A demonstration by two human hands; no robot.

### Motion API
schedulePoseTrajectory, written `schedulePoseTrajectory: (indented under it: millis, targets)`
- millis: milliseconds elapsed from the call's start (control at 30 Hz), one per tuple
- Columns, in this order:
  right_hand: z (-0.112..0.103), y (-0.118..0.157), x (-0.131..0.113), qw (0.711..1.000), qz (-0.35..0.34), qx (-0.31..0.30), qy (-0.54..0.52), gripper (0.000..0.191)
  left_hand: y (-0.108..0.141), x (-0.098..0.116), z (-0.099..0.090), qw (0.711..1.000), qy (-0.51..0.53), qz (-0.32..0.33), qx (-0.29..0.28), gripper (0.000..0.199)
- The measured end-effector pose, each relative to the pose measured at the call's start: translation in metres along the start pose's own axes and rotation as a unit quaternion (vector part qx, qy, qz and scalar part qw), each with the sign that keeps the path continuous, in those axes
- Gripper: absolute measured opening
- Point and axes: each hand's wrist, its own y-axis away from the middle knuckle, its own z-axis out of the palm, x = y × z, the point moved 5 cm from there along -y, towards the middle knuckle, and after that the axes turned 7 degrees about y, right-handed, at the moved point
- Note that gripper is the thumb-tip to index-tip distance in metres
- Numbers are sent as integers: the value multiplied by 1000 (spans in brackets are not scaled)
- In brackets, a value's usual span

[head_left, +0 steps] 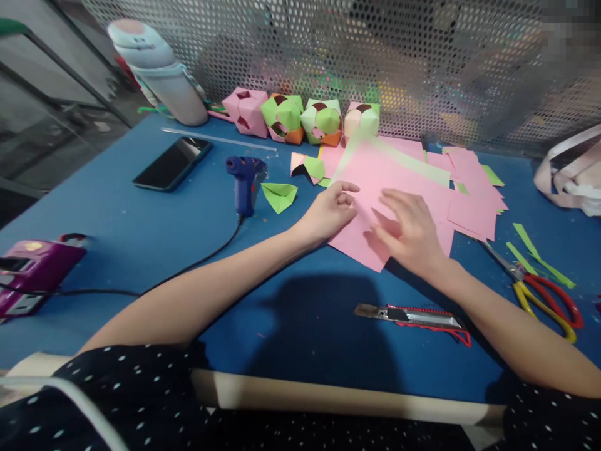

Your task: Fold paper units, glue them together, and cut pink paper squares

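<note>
A large pink sheet of paper (370,250) lies over other paper on the blue table, and a pale green strip shows blurred along its far edges. At the sheet's left side, my left hand (331,212) has its fingers curled against the paper. My right hand (413,230) is over the sheet's right part, slightly blurred, with fingers apart and nothing in them. Smaller pink papers (474,210) are piled to the right of the sheet. Left of my left hand lie a folded green paper piece (280,196) and a joined pink-and-green piece (310,167).
Several folded paper balls (284,118) line the back by a perforated metal screen (300,44). A blue glue gun (245,185), phone (173,164) and bottle (159,72) stand or lie left. A utility knife (416,316) lies in front; scissors (535,285) and green strips (539,254) right.
</note>
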Motion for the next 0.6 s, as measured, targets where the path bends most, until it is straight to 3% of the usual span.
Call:
schedulePoseTrajectory:
  millis: [100,167,200,333,433,600]
  targets:
    - [9,-3,34,964,193,-84,-165,43,4,13,8,999,-22,26,-23,39]
    - [20,2,46,915,268,-132,-272,33,5,16,10,999,-3,35,-22,36]
    - [23,4,50,899,287,-129,-306,31,5,15,10,999,20,31,-10,32]
    - [23,9,66,881,317,-24,-350,29,2,-2,1,986,145,-58,61,17]
    - [21,10,75,880,324,25,-346,29,3,-13,3,976,183,-112,35,24]
    - [19,14,83,874,344,51,-338,28,11,-15,11,985,157,-70,-8,19]
